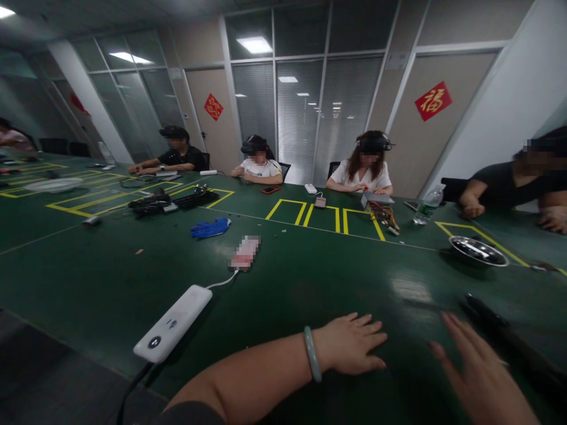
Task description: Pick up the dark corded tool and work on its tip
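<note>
My left hand (352, 344) lies palm down on the green table (310, 289), its fingers spread and nothing in it. A pale green bangle (312, 353) circles that wrist. To the right, my right hand (481, 369) is slightly blurred, fingers stretched out and thumb apart, holding nothing. Just beyond it lies a long black object (509, 330) whose kind I cannot make out. Left of my forearm is a white power bank (175, 321), joined by a white cable (224, 280) to a phone (245, 252).
A blue glove (210, 228), a shiny metal bowl (478, 251) and a water bottle (427, 205) are on the table. Black cables (163, 202) are heaped at left, and wires hang from a grey box (376, 200). Several people wearing headsets sit along the far side.
</note>
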Action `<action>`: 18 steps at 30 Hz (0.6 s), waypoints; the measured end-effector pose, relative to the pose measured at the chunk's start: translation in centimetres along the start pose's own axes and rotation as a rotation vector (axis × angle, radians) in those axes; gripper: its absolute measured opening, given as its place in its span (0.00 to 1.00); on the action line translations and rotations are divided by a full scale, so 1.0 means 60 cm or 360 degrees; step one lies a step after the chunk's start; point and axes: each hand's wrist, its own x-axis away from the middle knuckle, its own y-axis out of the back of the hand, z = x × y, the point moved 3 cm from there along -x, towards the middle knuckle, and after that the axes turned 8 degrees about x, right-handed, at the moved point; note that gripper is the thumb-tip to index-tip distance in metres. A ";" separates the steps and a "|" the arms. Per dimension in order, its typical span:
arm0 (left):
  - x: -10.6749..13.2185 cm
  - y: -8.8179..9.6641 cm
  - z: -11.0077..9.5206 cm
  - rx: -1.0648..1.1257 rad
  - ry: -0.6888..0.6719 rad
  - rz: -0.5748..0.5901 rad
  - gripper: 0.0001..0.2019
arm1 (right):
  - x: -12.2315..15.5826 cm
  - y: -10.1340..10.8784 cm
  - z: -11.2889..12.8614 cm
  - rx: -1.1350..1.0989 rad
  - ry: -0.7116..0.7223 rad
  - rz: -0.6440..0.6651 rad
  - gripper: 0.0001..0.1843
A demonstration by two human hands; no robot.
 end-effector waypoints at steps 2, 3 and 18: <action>0.020 0.002 -0.002 -0.0037 0.0013 -0.0096 0.31 | -0.010 -0.044 0.058 0.0085 0.0046 0.0050 0.38; 0.028 0.000 -0.003 -0.0085 -0.0011 -0.0127 0.30 | -0.013 -0.065 0.090 0.0107 0.0124 0.0149 0.40; 0.052 -0.022 0.008 -0.0506 -0.0191 -0.0232 0.33 | -0.020 -0.149 0.190 -0.0092 0.0400 0.0696 0.36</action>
